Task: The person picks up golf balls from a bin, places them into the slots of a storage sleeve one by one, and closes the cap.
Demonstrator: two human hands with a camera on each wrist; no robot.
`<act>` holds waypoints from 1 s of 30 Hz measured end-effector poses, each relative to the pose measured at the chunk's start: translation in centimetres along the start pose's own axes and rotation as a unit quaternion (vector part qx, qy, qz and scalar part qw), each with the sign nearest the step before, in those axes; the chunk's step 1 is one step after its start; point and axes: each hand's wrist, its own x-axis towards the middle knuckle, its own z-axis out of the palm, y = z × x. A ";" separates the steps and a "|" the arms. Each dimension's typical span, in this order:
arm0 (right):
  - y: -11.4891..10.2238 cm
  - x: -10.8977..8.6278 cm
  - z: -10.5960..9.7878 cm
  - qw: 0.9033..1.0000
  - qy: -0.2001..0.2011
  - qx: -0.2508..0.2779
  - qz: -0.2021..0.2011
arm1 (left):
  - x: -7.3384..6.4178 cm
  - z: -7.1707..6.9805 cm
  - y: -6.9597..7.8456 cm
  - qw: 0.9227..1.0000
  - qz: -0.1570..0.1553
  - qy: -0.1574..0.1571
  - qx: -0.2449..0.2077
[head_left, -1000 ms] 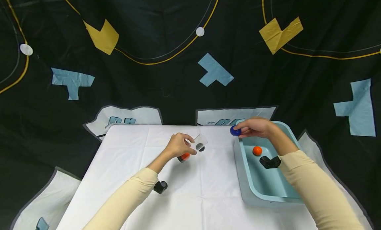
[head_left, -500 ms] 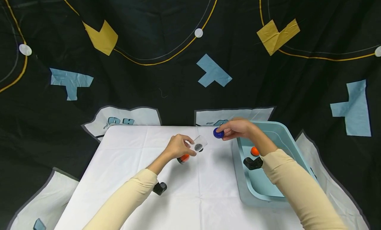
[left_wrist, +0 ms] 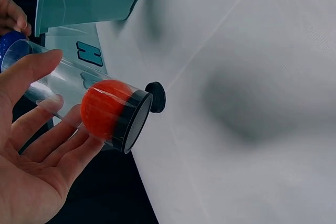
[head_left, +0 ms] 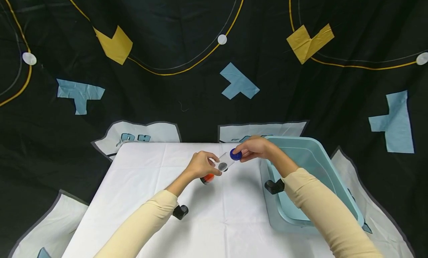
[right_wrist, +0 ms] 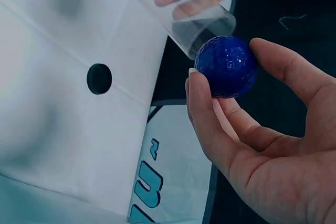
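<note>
My left hand [head_left: 198, 165] grips a clear plastic tube [left_wrist: 68, 69], tilted with its open mouth up and toward the right hand. Inside the low end sits an orange ball [left_wrist: 105, 106], resting against a black end cap [left_wrist: 134, 124]. My right hand [head_left: 257, 148] pinches a blue golf ball [right_wrist: 226, 66] between thumb and fingers. The ball is at the tube's mouth, outside it; whether it touches the rim I cannot tell. A loose black round cap [right_wrist: 98, 78] lies on the white tabletop below the tube.
A light blue bin [head_left: 284, 224] stands on the right of the white-covered table [head_left: 200, 232], under my right forearm, which hides part of its inside. A black curtain [head_left: 187, 102] with tape marks hangs behind the table.
My right hand has moved left from the bin's edge, bringing the blue golf ball to the tube's mouth. The left hand stays nearly still. The orange ball in the bin is now out of sight.
</note>
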 end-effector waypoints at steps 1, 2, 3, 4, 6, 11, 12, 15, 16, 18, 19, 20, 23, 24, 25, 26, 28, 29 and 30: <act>0.0 0.0 0.1 1.000 -0.001 0.001 0.000 | 0.0 0.0 0.0 1.000 0.002 0.000 0.000; 0.0 0.1 0.2 1.000 -0.002 0.001 -0.001 | 0.1 0.1 0.0 1.000 0.007 0.001 0.002; 0.0 0.1 0.3 1.000 -0.002 0.002 0.000 | 0.1 0.1 0.0 1.000 0.011 0.001 0.002; 0.0 0.1 0.4 1.000 -0.003 0.002 0.000 | 0.1 0.1 0.0 1.000 0.014 0.002 0.004; -0.1 0.1 0.6 1.000 -0.006 0.002 0.000 | 0.1 0.1 0.0 1.000 0.019 0.004 0.003; -0.3 0.0 1.2 1.000 -0.015 0.007 -0.001 | -0.1 0.0 0.2 1.000 0.016 0.006 0.002; -0.3 0.0 1.3 1.000 -0.016 0.007 -0.001 | -0.1 0.0 0.2 1.000 0.014 0.006 0.002; -0.4 0.1 1.5 1.000 -0.016 0.007 -0.002 | -0.1 0.0 0.3 1.000 0.012 0.007 0.004; -0.4 0.1 1.5 1.000 -0.015 0.007 -0.003 | -0.1 -0.1 0.3 1.000 0.013 0.007 0.004; -0.4 0.2 1.6 1.000 -0.016 0.006 -0.004 | 0.0 -0.1 0.4 1.000 0.015 0.007 0.006; -0.3 0.2 1.6 1.000 -0.017 0.006 -0.005 | 0.0 -0.1 0.4 1.000 0.016 0.007 0.006; -0.3 0.3 1.7 1.000 -0.018 0.006 -0.005 | 0.0 -0.2 0.4 1.000 0.016 0.007 0.007; -0.2 0.4 1.8 1.000 -0.019 0.002 -0.004 | 0.0 -0.2 0.4 1.000 0.015 0.006 0.008; -0.2 0.4 1.8 1.000 -0.019 0.000 -0.004 | 0.0 -0.2 0.3 1.000 0.015 0.006 0.009; -0.2 0.4 1.8 1.000 -0.019 -0.002 -0.004 | 0.0 -0.2 0.3 1.000 0.015 0.006 0.009; -0.2 0.4 1.8 1.000 -0.020 -0.004 -0.003 | 0.0 -0.2 0.3 1.000 0.014 0.006 0.010; -0.2 0.4 1.9 1.000 -0.023 -0.007 -0.002 | -0.1 -0.2 0.2 1.000 0.015 0.007 0.012; -0.2 0.4 1.9 1.000 -0.024 -0.008 -0.001 | -0.1 -0.2 0.2 1.000 0.015 0.008 0.013; -0.2 0.4 2.0 1.000 -0.025 -0.008 -0.001 | -0.1 -0.2 0.1 1.000 0.016 0.009 0.013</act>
